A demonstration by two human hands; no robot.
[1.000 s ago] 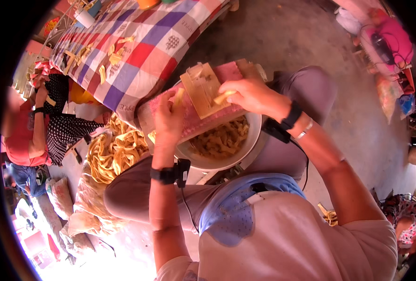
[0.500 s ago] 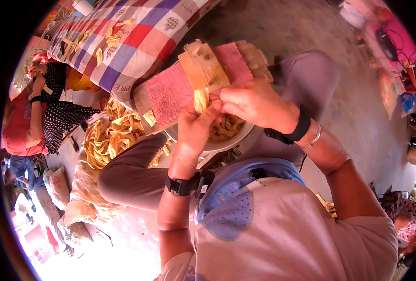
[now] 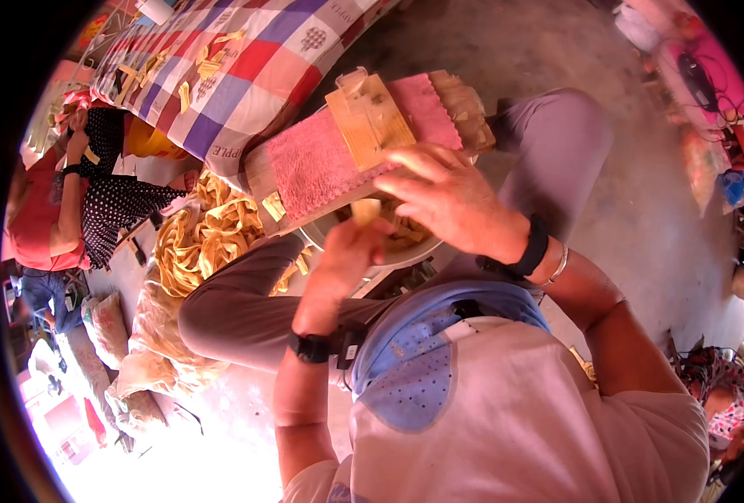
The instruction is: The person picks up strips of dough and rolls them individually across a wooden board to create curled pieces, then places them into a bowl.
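Note:
My left hand [image 3: 347, 260], smeared by motion, is closed on a yellow strip [image 3: 366, 210] that pokes up from its fingers. My right hand [image 3: 464, 201] has its fingers spread and holds nothing; its fingertips are by the near edge of a pink cloth [image 3: 309, 163]. The cloth covers the middle of a wooden board [image 3: 458, 99] lying across a bowl [image 3: 418, 256]. On the cloth rests a flat yellowish wooden block [image 3: 372, 126] with a clear piece at its far end. Pale yellow pieces lie in the bowl, partly hidden by my hands.
Left of my knee a big heap of yellow strips [image 3: 204, 243] lies on a sack [image 3: 158, 335]. A checked cloth [image 3: 246, 59] at the far left bears several strips. Another person [image 3: 49, 210] sits at the left edge. Bags and a pink cover [image 3: 707, 75] stand at the right.
My left hand has drawn down and toward me with the strip, off the block. My right hand has let go and opened its fingers.

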